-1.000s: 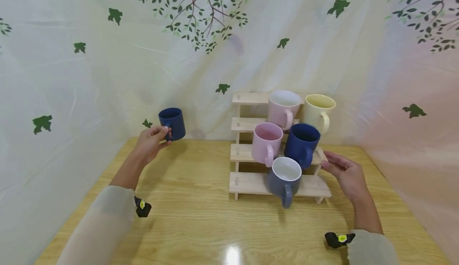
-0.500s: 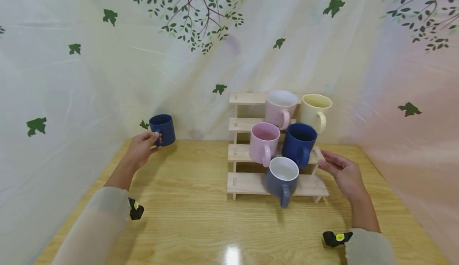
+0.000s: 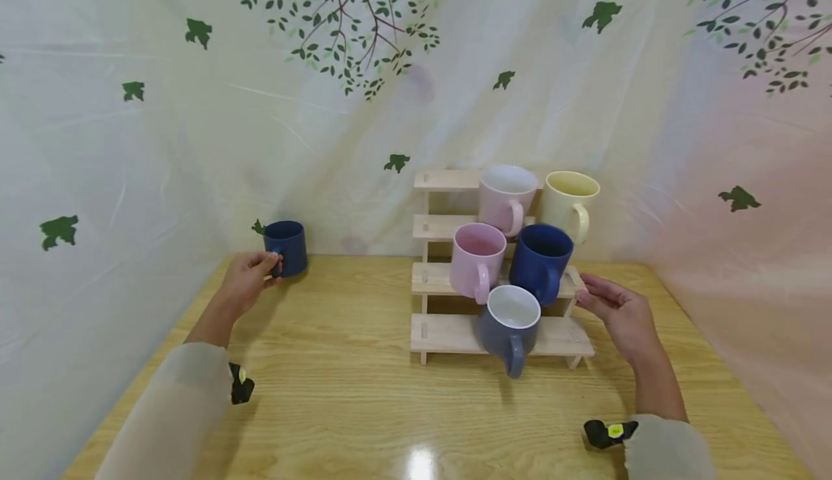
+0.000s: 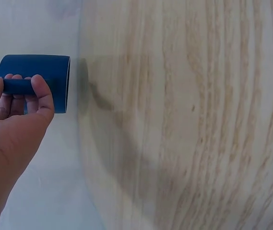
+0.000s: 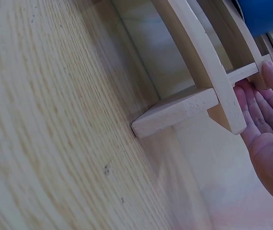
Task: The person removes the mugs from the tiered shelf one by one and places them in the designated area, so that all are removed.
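Observation:
At the back left, my left hand grips the handle of a dark blue mug. The mug is upright, and in the left wrist view a narrow gap shows between the mug and the tabletop. My right hand holds the right end of a stepped wooden rack, thumb and fingers at a plank's end. On the rack are a grey-blue mug in front, a pink mug and another dark blue mug behind it, then a pale pink mug and a yellow mug.
The wooden table runs back to a pale curtain printed with leaves and branches. More curtain hangs close along the left and right sides. Each wrist carries a small black camera, such as the left camera.
My left hand has moved left and down with the dark blue mug, bringing it close to the tabletop. The right hand stays at the rack's end. The head view has shifted slightly.

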A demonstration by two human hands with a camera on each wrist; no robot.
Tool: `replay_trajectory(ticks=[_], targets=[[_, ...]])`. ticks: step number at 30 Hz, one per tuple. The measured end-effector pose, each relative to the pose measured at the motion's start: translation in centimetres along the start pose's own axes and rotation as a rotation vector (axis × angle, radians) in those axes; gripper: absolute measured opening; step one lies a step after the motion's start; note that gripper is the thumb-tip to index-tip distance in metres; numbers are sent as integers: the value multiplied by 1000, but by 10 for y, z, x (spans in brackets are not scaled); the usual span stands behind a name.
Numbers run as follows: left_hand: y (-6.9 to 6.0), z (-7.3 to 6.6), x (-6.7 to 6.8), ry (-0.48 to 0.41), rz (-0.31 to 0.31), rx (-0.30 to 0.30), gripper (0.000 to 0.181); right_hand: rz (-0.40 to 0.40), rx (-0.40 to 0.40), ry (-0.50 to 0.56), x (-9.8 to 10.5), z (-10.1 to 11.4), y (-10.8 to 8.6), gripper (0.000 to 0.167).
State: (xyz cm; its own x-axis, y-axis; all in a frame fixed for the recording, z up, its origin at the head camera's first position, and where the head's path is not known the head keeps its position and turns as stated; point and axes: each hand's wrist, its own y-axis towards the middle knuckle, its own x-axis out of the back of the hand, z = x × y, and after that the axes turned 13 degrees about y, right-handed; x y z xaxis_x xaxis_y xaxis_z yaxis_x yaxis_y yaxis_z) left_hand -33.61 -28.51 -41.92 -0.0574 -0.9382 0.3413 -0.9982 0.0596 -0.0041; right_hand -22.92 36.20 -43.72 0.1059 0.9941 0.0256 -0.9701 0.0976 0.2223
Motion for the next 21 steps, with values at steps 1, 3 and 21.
replay_trajectory(ticks=[1, 3, 21], targets=[[0, 2, 0, 3, 3, -4, 41, 0, -1, 4, 0, 0, 0, 56], [0, 5, 1, -7, 2, -8, 39, 1, -2, 13, 1, 0, 0, 56], [1, 20, 5, 20, -4, 11, 47, -12, -21, -35, -1, 4, -2, 59]])
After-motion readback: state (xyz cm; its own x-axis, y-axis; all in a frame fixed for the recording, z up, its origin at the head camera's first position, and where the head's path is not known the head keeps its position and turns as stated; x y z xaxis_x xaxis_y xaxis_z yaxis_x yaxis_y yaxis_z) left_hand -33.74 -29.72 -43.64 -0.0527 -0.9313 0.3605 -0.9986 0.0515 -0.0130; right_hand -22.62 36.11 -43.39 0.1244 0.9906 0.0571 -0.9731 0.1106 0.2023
